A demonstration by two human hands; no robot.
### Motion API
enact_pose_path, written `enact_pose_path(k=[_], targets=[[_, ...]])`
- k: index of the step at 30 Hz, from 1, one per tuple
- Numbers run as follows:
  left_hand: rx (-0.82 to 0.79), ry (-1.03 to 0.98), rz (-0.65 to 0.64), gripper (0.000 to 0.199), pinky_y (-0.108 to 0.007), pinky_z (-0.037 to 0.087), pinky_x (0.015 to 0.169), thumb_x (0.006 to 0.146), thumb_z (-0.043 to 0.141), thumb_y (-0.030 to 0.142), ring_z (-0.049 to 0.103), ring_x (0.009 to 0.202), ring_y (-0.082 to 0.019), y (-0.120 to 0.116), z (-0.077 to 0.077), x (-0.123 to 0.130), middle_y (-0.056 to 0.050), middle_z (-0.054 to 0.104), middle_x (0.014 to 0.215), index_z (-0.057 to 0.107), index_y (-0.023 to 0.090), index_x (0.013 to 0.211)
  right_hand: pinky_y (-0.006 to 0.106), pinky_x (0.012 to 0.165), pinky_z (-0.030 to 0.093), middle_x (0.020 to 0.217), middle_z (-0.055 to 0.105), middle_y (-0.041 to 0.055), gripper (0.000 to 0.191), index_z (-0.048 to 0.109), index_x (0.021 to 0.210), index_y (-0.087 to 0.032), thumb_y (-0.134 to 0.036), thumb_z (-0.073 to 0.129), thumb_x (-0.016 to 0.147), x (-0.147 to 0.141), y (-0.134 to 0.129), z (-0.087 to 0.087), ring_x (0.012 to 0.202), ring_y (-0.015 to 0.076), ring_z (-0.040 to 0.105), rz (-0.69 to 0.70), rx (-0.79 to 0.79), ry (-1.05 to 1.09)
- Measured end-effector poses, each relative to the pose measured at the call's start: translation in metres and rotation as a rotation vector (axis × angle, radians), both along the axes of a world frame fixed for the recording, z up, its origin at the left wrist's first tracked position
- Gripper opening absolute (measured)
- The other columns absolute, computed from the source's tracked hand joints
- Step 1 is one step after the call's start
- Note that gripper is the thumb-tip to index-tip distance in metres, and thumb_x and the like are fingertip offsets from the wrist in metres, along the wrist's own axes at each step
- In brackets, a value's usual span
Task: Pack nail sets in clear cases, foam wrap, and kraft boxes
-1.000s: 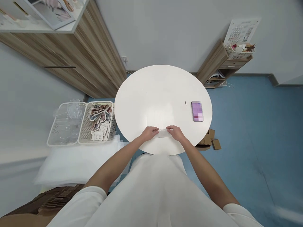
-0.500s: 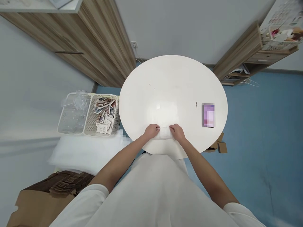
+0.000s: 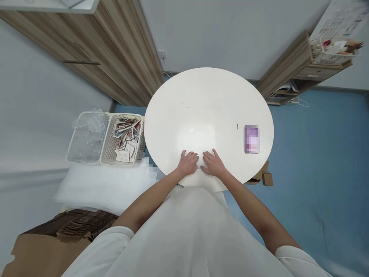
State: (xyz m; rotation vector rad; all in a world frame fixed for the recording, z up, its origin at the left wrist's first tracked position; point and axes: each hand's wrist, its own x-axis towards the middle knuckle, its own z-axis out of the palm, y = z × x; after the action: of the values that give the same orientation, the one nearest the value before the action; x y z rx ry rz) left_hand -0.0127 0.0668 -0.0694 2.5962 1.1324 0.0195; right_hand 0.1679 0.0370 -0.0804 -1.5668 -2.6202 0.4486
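A small, pale, see-through packet (image 3: 200, 161) lies flat on the white round table (image 3: 207, 100) close to its front edge. My left hand (image 3: 188, 163) rests palm down on the packet's left side, thumb held out and fingers stretched. From the other side my right hand (image 3: 213, 163) presses on it with spread fingers. Both hands cover most of the packet, so its outline is partly hidden. Off to the right on the table is a purple and pink rectangular item (image 3: 252, 139), blurred out.
Left of the table stand a basket of clear plastic bags (image 3: 89, 144) and a basket of printed cards (image 3: 122, 140). White foam sheets (image 3: 106, 184) and brown cardboard (image 3: 46, 254) lie nearer me. Small cardboard boxes (image 3: 267, 179) sit on the floor to the right.
Both hands have gone from pinching the packet's far edge to lying on it with fingers spread. The view has shifted slightly.
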Motion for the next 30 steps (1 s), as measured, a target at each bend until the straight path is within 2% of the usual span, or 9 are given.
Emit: enact_pose_path(k=[2, 4, 7, 10, 13, 16, 21, 26, 30], targets=[[-0.003, -0.009, -0.026, 0.037, -0.049, 0.014, 0.096, 0.071, 0.049, 0.025, 0.043, 0.106, -0.024, -0.003, 0.0, -0.004, -0.008, 0.048, 0.121, 0.048, 0.021, 0.108, 0.045, 0.104, 0.016, 0.122, 0.048, 0.0162, 0.041, 0.049, 0.104, -0.013, -0.04, 0.052, 0.073, -0.004, -0.001, 0.001, 0.116, 0.0257, 0.04, -0.008, -0.029, -0.026], [-0.007, -0.001, -0.052, 0.044, -0.049, 0.015, 0.095, 0.069, 0.052, 0.032, 0.042, 0.107, -0.026, -0.003, -0.001, -0.005, -0.01, 0.045, 0.124, 0.045, 0.02, 0.11, 0.043, 0.103, 0.019, 0.122, 0.047, 0.0172, 0.044, 0.048, 0.104, -0.012, -0.038, 0.057, 0.07, -0.009, -0.001, 0.001, 0.113, 0.025, 0.043, -0.031, -0.053, -0.062], [-0.016, 0.028, -0.069, 0.042, -0.047, 0.018, 0.094, 0.066, 0.053, 0.032, 0.045, 0.103, -0.025, 0.001, -0.001, -0.003, -0.01, 0.049, 0.117, 0.046, 0.018, 0.105, 0.041, 0.1, 0.023, 0.118, 0.049, 0.0168, 0.043, 0.047, 0.102, -0.012, -0.034, 0.06, 0.067, -0.017, 0.001, 0.004, 0.107, 0.0245, 0.047, -0.086, -0.077, -0.108], [-0.043, 0.036, -0.105, 0.04, -0.044, 0.022, 0.092, 0.063, 0.055, 0.032, 0.048, 0.097, -0.024, 0.004, 0.004, -0.002, -0.01, 0.053, 0.108, 0.048, 0.018, 0.099, 0.04, 0.094, 0.028, 0.103, 0.056, 0.0133, 0.037, 0.048, 0.096, -0.014, -0.036, 0.058, 0.069, -0.024, -0.003, 0.013, 0.094, 0.0236, 0.054, -0.122, -0.12, -0.127], [-0.118, 0.024, -0.159, 0.039, -0.039, 0.029, 0.087, 0.06, 0.057, 0.034, 0.051, 0.091, -0.024, 0.001, 0.01, -0.007, -0.008, 0.056, 0.099, 0.049, 0.018, 0.095, 0.037, 0.084, 0.034, 0.089, 0.058, 0.0093, 0.033, 0.048, 0.091, -0.016, -0.04, 0.055, 0.07, -0.029, -0.018, 0.022, 0.079, 0.0219, 0.056, -0.178, -0.182, -0.114], [-0.225, -0.005, -0.194, 0.041, -0.035, 0.035, 0.081, 0.06, 0.057, 0.037, 0.053, 0.089, -0.024, -0.006, 0.015, -0.016, -0.007, 0.058, 0.096, 0.051, 0.019, 0.096, 0.033, 0.075, 0.035, 0.079, 0.058, 0.0058, 0.03, 0.046, 0.091, -0.017, -0.041, 0.051, 0.073, -0.033, -0.04, 0.03, 0.073, 0.0208, 0.055, -0.248, -0.236, -0.062], [-0.388, -0.043, -0.234, 0.042, -0.032, 0.037, 0.082, 0.063, 0.056, 0.036, 0.055, 0.093, -0.023, -0.009, 0.019, -0.024, -0.005, 0.06, 0.102, 0.052, 0.021, 0.103, 0.033, 0.076, 0.034, 0.08, 0.057, 0.0044, 0.022, 0.046, 0.089, -0.018, -0.037, 0.043, 0.079, -0.038, -0.061, 0.039, 0.079, 0.0202, 0.052, -0.276, -0.237, 0.022], [-0.466, -0.078, -0.216, 0.037, -0.029, 0.038, 0.084, 0.073, 0.046, 0.039, 0.052, 0.101, -0.02, 0.001, 0.02, -0.024, -0.004, 0.056, 0.113, 0.054, 0.022, 0.105, 0.035, 0.084, 0.032, 0.105, 0.052, 0.0086, 0.022, 0.051, 0.087, -0.019, -0.036, 0.04, 0.081, -0.032, -0.054, 0.038, 0.1, 0.0212, 0.045, -0.286, -0.114, 0.077], [-0.512, -0.114, -0.2, 0.041, -0.028, 0.039, 0.085, 0.075, 0.044, 0.045, 0.051, 0.104, -0.019, 0.011, 0.019, -0.028, -0.006, 0.044, 0.127, 0.056, 0.021, 0.106, 0.032, 0.082, 0.035, 0.092, 0.056, 0.0065, 0.026, 0.055, 0.089, -0.018, -0.036, 0.037, 0.084, -0.026, -0.047, 0.037, 0.088, 0.0174, 0.05, -0.284, -0.142, 0.066]])
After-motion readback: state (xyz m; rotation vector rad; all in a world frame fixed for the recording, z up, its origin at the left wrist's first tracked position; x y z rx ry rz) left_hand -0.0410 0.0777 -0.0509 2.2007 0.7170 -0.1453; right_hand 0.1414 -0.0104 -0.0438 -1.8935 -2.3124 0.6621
